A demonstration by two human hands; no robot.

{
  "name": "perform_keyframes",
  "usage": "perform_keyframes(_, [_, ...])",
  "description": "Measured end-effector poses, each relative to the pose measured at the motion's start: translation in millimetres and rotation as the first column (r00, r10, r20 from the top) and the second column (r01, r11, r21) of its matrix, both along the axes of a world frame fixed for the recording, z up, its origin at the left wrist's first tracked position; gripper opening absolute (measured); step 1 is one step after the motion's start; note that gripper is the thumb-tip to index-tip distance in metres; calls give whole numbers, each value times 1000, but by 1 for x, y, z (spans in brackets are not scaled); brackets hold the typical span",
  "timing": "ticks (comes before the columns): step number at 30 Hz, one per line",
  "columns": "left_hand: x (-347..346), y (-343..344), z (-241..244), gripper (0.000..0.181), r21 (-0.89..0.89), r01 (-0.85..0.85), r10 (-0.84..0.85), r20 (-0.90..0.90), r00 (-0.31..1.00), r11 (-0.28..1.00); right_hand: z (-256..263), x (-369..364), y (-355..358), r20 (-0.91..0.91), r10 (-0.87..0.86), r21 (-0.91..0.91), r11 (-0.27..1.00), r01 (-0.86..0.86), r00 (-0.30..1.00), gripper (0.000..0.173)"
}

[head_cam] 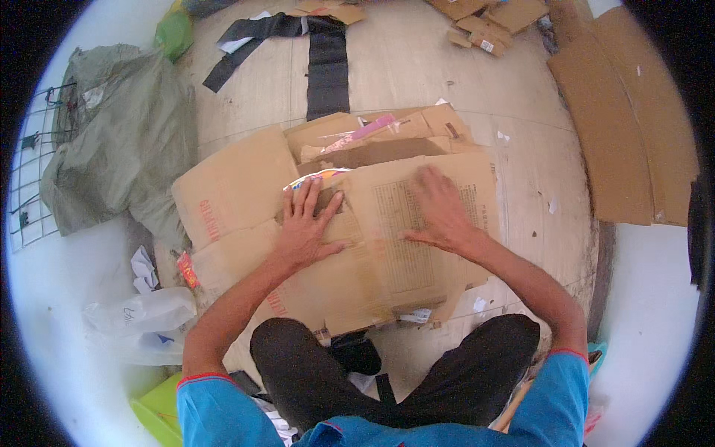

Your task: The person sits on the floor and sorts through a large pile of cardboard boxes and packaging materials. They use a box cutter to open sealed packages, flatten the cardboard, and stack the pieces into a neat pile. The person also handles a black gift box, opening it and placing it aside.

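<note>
Both my hands lie on a stack of flattened cardboard in front of my knees. My left hand presses flat with spread fingers near the stack's middle, beside a torn dark patch. My right hand, blurred, is on or just over a printed cardboard sheet to the right. Another sheet with red lettering spreads out on the left. Behind my left fingertips shows the edge of a colourful round piece. Folded cardboard pieces, one with a pink strip, stick out at the far side.
Black strips lie on the floor beyond the stack. A grey-green woven sack slumps against a wire grid at left. Large cardboard panels lean at right. Crumpled clear plastic lies at lower left; cardboard scraps lie far off.
</note>
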State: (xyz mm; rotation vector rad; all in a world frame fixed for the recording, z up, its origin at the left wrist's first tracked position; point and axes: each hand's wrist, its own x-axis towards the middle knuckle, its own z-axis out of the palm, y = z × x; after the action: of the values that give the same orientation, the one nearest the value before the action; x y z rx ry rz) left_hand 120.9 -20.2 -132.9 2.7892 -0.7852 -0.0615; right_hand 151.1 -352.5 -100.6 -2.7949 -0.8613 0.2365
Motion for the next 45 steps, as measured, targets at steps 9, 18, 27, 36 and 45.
perform_keyframes(9, [4, 4, 2, 100, 50, 39, -34, -98, 995, 998, -16, 13, 48, -131, 41, -298, 951, -79, 991, 122])
perform_keyframes(18, [22, 7, 5, 101, 122, 113, -94, -151, 984, 986, 7, 54, 74, -326, -6, -301, 949, -98, 945, 106])
perform_keyframes(27, [12, 4, -18, 95, 91, 30, -29, -11, 1000, 995, -64, 37, 52, -113, 90, -524, 841, -136, 990, 70])
perform_keyframes(36, [29, 31, 22, 93, -70, 75, -91, -248, 964, 995, -12, 75, 87, -378, 73, -454, 854, -253, 923, 80])
perform_keyframes(45, [105, 161, 0, 70, -271, -628, 670, 94, 736, 729, -10, 118, 120, -342, 124, -218, 954, -207, 932, 63])
